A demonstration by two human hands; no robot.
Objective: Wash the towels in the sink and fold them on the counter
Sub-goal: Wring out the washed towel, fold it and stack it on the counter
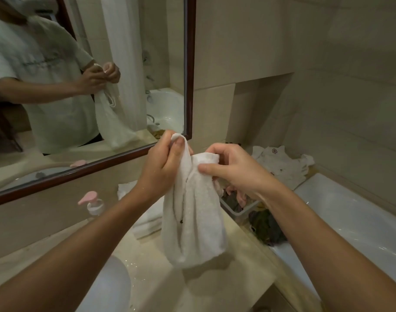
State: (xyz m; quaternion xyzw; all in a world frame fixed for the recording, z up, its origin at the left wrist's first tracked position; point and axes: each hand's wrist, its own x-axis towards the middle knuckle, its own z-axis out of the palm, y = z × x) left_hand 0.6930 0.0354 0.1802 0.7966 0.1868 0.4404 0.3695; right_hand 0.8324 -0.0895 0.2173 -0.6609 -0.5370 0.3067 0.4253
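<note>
1. A white terry-cloth towel [193,217] is held up in the air above the beige stone counter [226,278], hanging bunched in vertical folds; a thin dark line is seen running down one fold
2. The left hand [163,167] is closed round one upper corner of the towel, the corner being pinched between thumb and curled fingers
3. The right hand [233,167] is curled over the other upper edge, the cloth being pinched between thumb and forefinger; the two hands are near each other, not touching
4. The rim of a white round sink [111,287] is seen at lower left, partly hidden by the left forearm
5. A folded white towel stack [147,221] lies on the counter behind the held towel and is partly covered by it
6. A clear pump bottle with a pink head [94,202] stands on the counter near the wall, left of the stack
7. A clear plastic bin of mixed cloths [237,206] sits right of the held towel, half hidden by the right wrist; a dark crumpled cloth [267,226] lies just beside it
8. A heap of white cloths [280,163] rests further back by a white bathtub edge [350,219]
9. A dark-framed wall mirror [188,64] reflects the person, both hands and the hanging towel
</note>
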